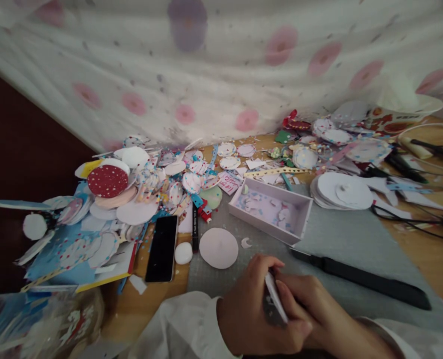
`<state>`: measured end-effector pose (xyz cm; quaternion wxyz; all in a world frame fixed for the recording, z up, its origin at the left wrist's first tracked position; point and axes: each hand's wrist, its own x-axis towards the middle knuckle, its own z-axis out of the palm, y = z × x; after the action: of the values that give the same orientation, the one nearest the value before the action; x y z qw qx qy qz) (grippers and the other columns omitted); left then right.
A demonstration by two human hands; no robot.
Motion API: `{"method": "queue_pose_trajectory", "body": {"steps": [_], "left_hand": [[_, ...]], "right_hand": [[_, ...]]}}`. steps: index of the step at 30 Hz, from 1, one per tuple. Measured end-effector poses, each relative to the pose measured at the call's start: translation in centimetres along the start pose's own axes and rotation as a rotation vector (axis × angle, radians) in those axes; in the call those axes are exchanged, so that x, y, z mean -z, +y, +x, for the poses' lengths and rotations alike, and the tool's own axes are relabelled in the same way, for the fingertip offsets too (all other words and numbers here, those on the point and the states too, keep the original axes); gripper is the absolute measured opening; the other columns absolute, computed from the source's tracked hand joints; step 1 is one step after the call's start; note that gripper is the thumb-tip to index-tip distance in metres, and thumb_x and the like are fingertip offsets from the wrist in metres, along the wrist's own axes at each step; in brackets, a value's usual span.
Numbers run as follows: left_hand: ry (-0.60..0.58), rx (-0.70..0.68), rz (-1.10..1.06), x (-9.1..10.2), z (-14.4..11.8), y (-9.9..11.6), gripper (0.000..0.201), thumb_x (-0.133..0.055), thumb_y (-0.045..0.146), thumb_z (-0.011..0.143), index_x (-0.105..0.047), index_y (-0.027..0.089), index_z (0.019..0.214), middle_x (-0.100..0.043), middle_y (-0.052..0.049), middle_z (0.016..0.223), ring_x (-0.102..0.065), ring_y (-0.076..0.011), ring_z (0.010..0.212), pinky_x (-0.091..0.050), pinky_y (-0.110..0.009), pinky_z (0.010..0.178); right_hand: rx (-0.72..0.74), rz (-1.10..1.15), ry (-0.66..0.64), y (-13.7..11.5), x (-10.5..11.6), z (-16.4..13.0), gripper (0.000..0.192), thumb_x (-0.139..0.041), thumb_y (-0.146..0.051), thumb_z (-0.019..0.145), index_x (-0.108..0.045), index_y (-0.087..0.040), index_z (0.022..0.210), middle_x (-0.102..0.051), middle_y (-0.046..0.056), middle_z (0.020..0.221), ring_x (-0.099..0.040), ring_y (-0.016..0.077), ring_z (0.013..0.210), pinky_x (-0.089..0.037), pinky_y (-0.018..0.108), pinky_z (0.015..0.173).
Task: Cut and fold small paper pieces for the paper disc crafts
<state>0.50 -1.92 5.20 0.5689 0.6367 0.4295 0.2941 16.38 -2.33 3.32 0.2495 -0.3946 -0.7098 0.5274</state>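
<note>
I see both hands low in frame, pressed together over the grey mat. Left hand is curled around a small white paper piece, thumb and fingers pinching it edge-on. Right hand lies against the left, fingertips touching the same piece. I can't tell what's on its face.

Just above the hands on the mat: a plain white paper disc, a small scrap beside it. Open shallow box holds cutouts, right of the disc. Black knife-like tool lies near the right hand, apart. Black phone sits left of the mat, heaps of dotted paper circles behind it.
</note>
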Motion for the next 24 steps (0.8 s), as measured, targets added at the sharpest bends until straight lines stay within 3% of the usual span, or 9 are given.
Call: {"method": "queue_pose_trajectory", "body": {"steps": [8,10,13,16,18,20,22,24], "left_hand": [[-0.111,-0.233,0.094,0.4,0.7,-0.3,0.067,-0.061,0.018,0.052,-0.036,0.019,0.114,-0.044,-0.006,0.099,-0.051,-0.021,0.082,-0.049,-0.036,0.071],[-0.109,-0.211,0.1,0.4,0.7,-0.6,0.067,-0.061,0.016,0.051,-0.036,0.02,0.113,-0.044,-0.005,0.097,-0.05,-0.0173,0.076,-0.046,-0.031,0.064],[-0.009,-0.106,-0.005,0.5,0.3,-1.4,0.055,-0.065,0.018,0.06,-0.041,0.02,0.11,-0.049,-0.003,0.091,-0.049,-0.0142,0.07,-0.044,-0.028,0.061],[0.083,-0.042,-0.1,1.1,0.0,-2.6,0.043,-0.071,0.044,0.076,-0.049,0.019,0.104,-0.057,-0.003,0.086,-0.055,-0.0161,0.073,-0.048,-0.03,0.066],[0.174,-0.146,0.02,1.7,0.0,-3.6,0.059,-0.072,0.067,0.07,-0.054,0.019,0.099,-0.061,-0.006,0.09,-0.06,-0.0235,0.087,-0.052,-0.039,0.079],[0.265,-0.314,0.231,2.1,0.1,-4.5,0.072,-0.069,0.079,0.06,-0.058,0.018,0.096,-0.064,-0.01,0.095,-0.06,-0.0306,0.101,-0.049,-0.049,0.092],[0.32,-0.416,0.428,2.2,0.1,-4.8,0.075,-0.062,0.084,0.061,-0.059,0.018,0.096,-0.064,-0.012,0.096,-0.06,-0.0326,0.102,-0.047,-0.054,0.093],[0.359,-0.433,0.598,2.1,-0.1,-4.6,0.078,-0.053,0.087,0.065,-0.059,0.016,0.095,-0.064,-0.015,0.098,-0.06,-0.0343,0.1,-0.048,-0.057,0.089]], "right_hand": [[0.061,-0.072,0.054,0.8,-0.3,0.1,0.051,-0.023,-0.048,0.104,-0.044,-0.022,0.065,-0.05,-0.003,0.055,-0.039,0.0088,0.047,-0.035,0.022,0.046],[0.067,-0.089,0.063,0.7,-0.5,0.5,0.052,-0.024,-0.048,0.104,-0.045,-0.022,0.065,-0.052,-0.003,0.055,-0.042,0.0088,0.047,-0.036,0.021,0.046],[0.063,-0.122,0.084,0.6,0.4,0.7,0.047,-0.032,-0.045,0.103,-0.05,-0.022,0.066,-0.057,-0.003,0.058,-0.05,0.01,0.05,-0.041,0.021,0.049],[0.042,-0.237,0.212,1.4,2.9,-0.7,0.037,-0.037,-0.04,0.102,-0.053,-0.024,0.073,-0.059,-0.002,0.064,-0.057,0.0128,0.056,-0.046,0.023,0.054],[0.052,-0.451,0.367,2.8,4.9,-2.5,0.028,-0.043,-0.042,0.099,-0.057,-0.025,0.083,-0.063,0.002,0.074,-0.063,0.0174,0.065,-0.051,0.028,0.059],[0.039,-0.726,0.49,4.8,6.6,-4.5,0.029,-0.049,-0.051,0.094,-0.06,-0.025,0.099,-0.066,0.01,0.092,-0.067,0.0271,0.084,-0.055,0.041,0.075],[0.005,-0.933,0.485,6.8,7.4,-6.1,0.044,-0.046,-0.059,0.093,-0.059,-0.022,0.113,-0.065,0.016,0.106,-0.065,0.034,0.095,-0.052,0.051,0.085],[0.0,-1.054,0.436,8.3,7.6,-7.2,0.051,-0.038,-0.06,0.096,-0.06,-0.018,0.115,-0.065,0.018,0.107,-0.064,0.0348,0.094,-0.052,0.053,0.084]]}}
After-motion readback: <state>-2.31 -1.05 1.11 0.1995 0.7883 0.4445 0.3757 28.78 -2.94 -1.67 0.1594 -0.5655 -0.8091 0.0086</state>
